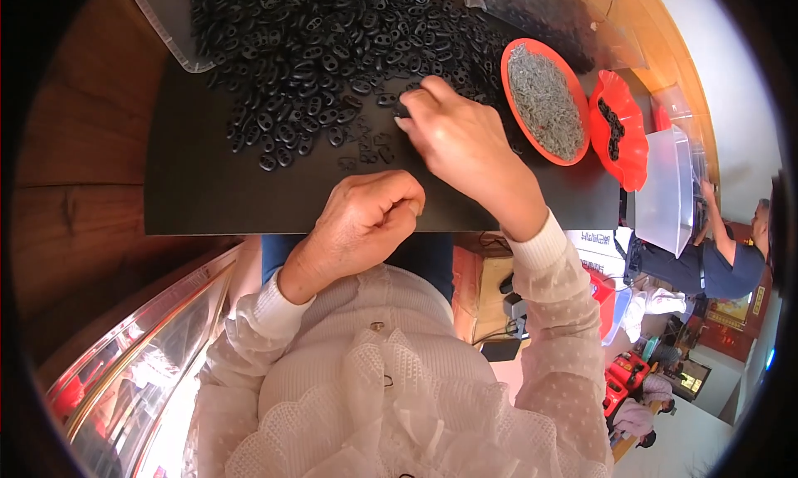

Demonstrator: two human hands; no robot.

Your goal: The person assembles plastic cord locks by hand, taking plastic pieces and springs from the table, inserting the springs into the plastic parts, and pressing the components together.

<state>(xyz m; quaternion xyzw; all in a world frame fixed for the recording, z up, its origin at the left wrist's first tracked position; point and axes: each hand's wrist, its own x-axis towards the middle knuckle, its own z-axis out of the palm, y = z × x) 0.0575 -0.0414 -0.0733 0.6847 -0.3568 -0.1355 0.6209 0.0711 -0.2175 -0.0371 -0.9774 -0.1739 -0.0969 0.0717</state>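
My right hand (461,137) reaches over the near right edge of a large heap of small black oval plastic pieces with two holes (332,54). Its thumb and fingers are bent together, and a dark bit shows between the tips, too small to name. Close to the table's front edge my left hand (362,220) is curled into a fist, and whatever lies inside is hidden. Between the hands and the heap, several small thin black parts (366,148) lie loose on the dark table (199,195).
A red bowl (505,71) of small shiny clear or silvery pieces stands right of my right hand. Beside it is a wavy-rimmed red dish (636,137) with black pieces. Clear plastic bins (665,174) stand farther right. Another person (723,258) works at the far right.
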